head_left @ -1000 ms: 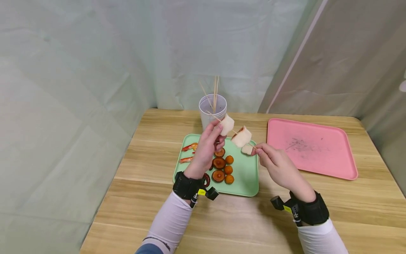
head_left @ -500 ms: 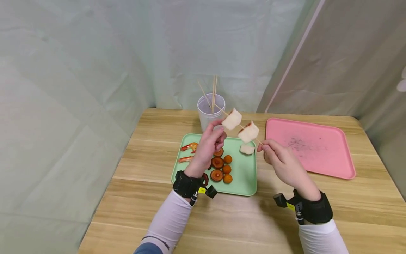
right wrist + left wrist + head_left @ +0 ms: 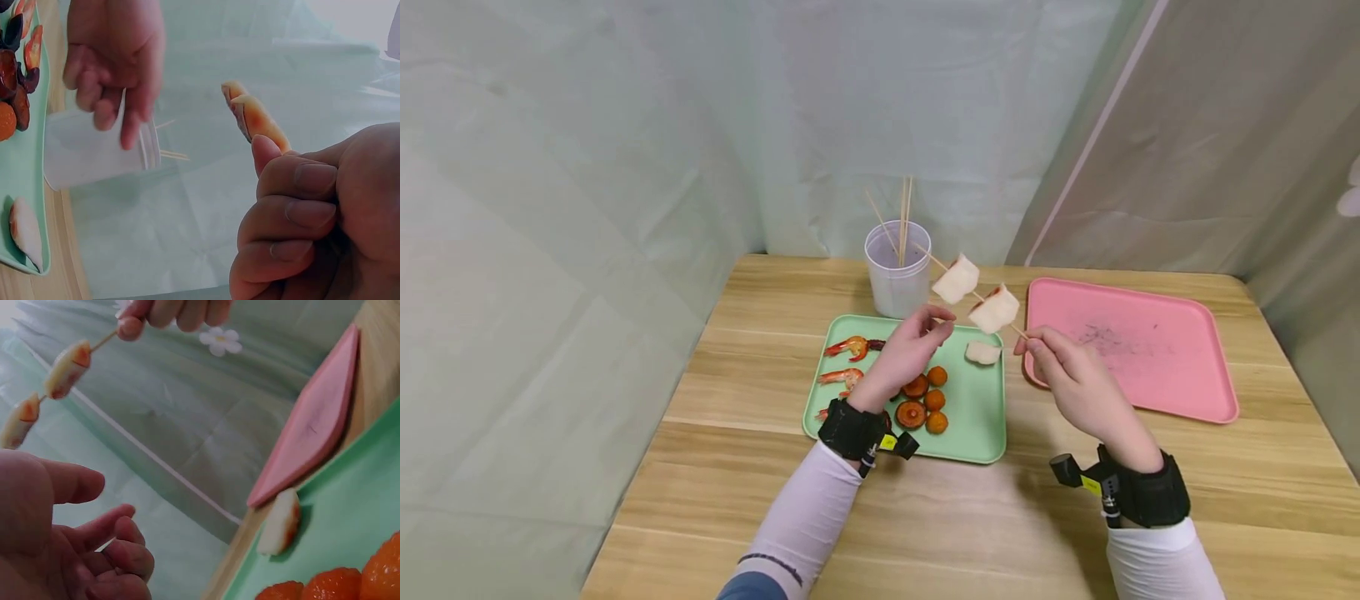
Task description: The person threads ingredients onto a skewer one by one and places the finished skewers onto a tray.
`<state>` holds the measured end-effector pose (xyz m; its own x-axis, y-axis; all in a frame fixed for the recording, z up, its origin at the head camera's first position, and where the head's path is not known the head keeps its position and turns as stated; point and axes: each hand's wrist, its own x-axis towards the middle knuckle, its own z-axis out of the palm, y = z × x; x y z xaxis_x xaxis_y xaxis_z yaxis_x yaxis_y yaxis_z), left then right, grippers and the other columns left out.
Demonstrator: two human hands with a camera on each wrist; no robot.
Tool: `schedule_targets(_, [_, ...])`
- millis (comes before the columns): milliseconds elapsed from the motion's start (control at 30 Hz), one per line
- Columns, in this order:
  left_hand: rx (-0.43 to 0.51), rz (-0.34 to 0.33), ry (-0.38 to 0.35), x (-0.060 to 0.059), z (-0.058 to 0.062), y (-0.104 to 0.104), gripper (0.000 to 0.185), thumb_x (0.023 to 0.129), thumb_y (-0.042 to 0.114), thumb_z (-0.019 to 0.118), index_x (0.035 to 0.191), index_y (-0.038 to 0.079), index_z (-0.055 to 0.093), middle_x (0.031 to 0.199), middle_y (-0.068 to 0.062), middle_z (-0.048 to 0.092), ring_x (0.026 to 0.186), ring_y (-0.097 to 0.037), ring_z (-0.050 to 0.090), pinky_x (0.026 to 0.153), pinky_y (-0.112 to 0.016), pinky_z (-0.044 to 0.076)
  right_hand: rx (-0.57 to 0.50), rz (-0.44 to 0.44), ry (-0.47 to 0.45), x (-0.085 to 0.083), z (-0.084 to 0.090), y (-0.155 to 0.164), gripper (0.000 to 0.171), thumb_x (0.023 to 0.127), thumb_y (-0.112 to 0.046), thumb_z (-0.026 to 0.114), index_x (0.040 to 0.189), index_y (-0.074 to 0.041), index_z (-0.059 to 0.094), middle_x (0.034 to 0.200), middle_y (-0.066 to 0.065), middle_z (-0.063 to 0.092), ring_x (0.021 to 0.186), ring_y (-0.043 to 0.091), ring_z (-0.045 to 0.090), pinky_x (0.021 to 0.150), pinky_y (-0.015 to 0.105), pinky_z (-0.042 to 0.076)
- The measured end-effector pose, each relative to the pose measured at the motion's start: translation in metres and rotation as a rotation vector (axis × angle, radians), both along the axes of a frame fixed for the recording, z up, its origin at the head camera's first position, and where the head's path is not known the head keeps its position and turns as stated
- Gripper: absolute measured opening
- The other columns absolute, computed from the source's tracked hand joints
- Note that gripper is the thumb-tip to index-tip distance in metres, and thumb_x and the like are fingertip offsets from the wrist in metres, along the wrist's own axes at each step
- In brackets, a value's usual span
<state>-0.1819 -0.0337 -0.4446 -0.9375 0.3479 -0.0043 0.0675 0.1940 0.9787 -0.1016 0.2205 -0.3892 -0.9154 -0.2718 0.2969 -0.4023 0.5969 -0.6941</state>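
Observation:
My right hand (image 3: 1078, 383) pinches the lower end of a wooden skewer (image 3: 930, 257) that points up and to the left. Two white food pieces with reddish-brown edges are threaded on it, an upper piece (image 3: 956, 280) and a lower piece (image 3: 995, 309). My left hand (image 3: 908, 354) hovers over the green tray (image 3: 973, 433), its fingers loosely bent and nothing between them. A similar white piece (image 3: 280, 523) lies at the tray's right side, below the skewer. On the tray are also orange balls (image 3: 936, 400), mushroom caps (image 3: 912, 414) and shrimp (image 3: 842, 377); my left hand and wrist partly cover these foods.
Behind the tray stands a white cup (image 3: 897, 283) with several bare skewers leaning in it. A pink tray (image 3: 1157, 367) with dark smudges lies to the right on the wooden table (image 3: 925, 533). Pale curtains (image 3: 880, 125) hang behind the table.
My left hand has let go of the skewer pieces and dropped down over the green tray. My right hand has carried the skewer slightly to the right and up.

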Motion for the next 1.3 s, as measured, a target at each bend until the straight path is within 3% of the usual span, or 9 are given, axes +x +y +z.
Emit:
schedule_targets(100, [-0.112,-0.025,0.054,-0.004,-0.005,0.005,0.028,0.111,0.027,0.06,0.13,0.008,0.067,0.11,-0.007,0.064,0.097,-0.021,0.058,0.085,-0.032,0.047,0.004,-0.012,-0.007,0.001,-0.001,0.002,0.025,0.117,-0.014,0.044,0.109,-0.009,0.067,0.068,-0.005,0.044,0.057,0.011,0.04,0.055,0.031,0.036])
schedule_targets(300, [-0.37,-0.115,0.187,-0.014,-0.009,0.022,0.024,0.111,0.026,0.061,0.126,0.009,0.069,0.102,-0.005,0.065,0.083,-0.019,0.056,0.075,-0.029,0.045,-0.014,-0.009,-0.015,0.0,-0.001,0.003,0.026,0.117,-0.014,0.044,0.107,-0.009,0.067,0.067,-0.005,0.043,0.055,0.011,0.04,0.054,0.031,0.035])
schedule_targets(533, [-0.583,-0.261,0.279,-0.022,-0.008,0.046,0.03,0.108,0.026,0.068,0.127,0.003,0.07,0.108,-0.008,0.066,0.098,-0.02,0.06,0.085,-0.03,0.049,-0.012,-0.009,-0.014,-0.001,0.002,0.004,0.026,0.117,-0.014,0.044,0.107,-0.009,0.067,0.067,-0.005,0.043,0.056,0.012,0.04,0.054,0.031,0.035])
schedule_targets(800, [-0.856,-0.283,0.38,-0.029,-0.015,0.065,0.034,0.101,0.035,0.077,0.124,0.01,0.073,0.124,-0.007,0.07,0.112,-0.023,0.064,0.095,-0.03,0.05,-0.009,-0.013,-0.013,0.0,0.001,0.006,0.026,0.117,-0.014,0.044,0.106,-0.009,0.067,0.067,-0.005,0.043,0.055,0.012,0.04,0.054,0.031,0.035])
schedule_targets(1000, [-0.949,-0.305,0.364,-0.029,-0.018,0.072,0.039,0.099,0.04,0.079,0.128,0.014,0.073,0.127,-0.006,0.068,0.118,-0.026,0.062,0.099,-0.034,0.051,0.004,-0.01,-0.013,0.001,-0.001,0.005,0.025,0.116,-0.013,0.045,0.107,-0.009,0.068,0.067,-0.006,0.043,0.056,0.01,0.039,0.054,0.031,0.035])
schedule_targets(1300, [-0.973,-0.296,0.342,-0.029,-0.022,0.073,0.04,0.099,0.042,0.078,0.128,0.014,0.074,0.127,-0.005,0.066,0.116,-0.024,0.06,0.097,-0.034,0.051,-0.01,-0.005,-0.016,0.002,0.002,0.004,0.023,0.115,-0.009,0.047,0.11,-0.008,0.07,0.068,-0.007,0.042,0.056,0.009,0.039,0.053,0.03,0.033])
